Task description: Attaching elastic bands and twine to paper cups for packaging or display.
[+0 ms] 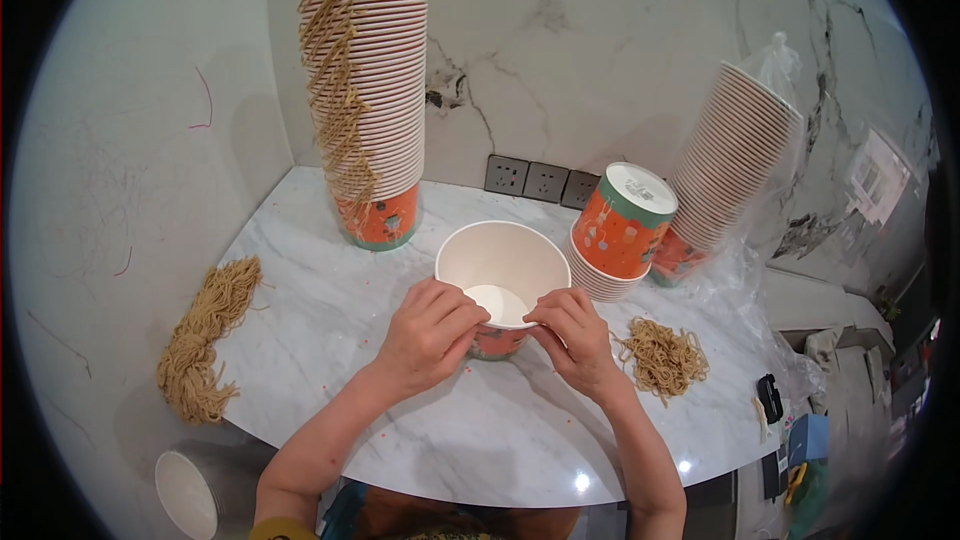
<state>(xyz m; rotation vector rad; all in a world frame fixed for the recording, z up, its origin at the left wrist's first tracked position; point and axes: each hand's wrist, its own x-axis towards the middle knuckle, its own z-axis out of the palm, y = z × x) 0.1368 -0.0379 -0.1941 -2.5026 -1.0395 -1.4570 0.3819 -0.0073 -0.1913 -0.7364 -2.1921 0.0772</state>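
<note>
A white-lined paper tub [500, 255] stands upright on the marble-patterned table in front of me, its mouth facing up and nothing visible inside. The outside is orange and green, mostly hidden by my hands. My left hand [430, 332] pinches the near-left part of the rim with thumb and fingers. On the near-right part, my right hand [575, 335] does the same. Whether a thin strand lies under the fingertips cannot be made out. Just right of that hand is a loose heap of tan string [665, 358].
A tall stack of tubs [375, 90] with tan strings hanging down it stands at the back left. A tan string hank [208, 340] lies at the left edge. Upside-down tubs [625, 225] and a leaning bagged stack [735, 155] are back right. A bin [187, 495] stands below left.
</note>
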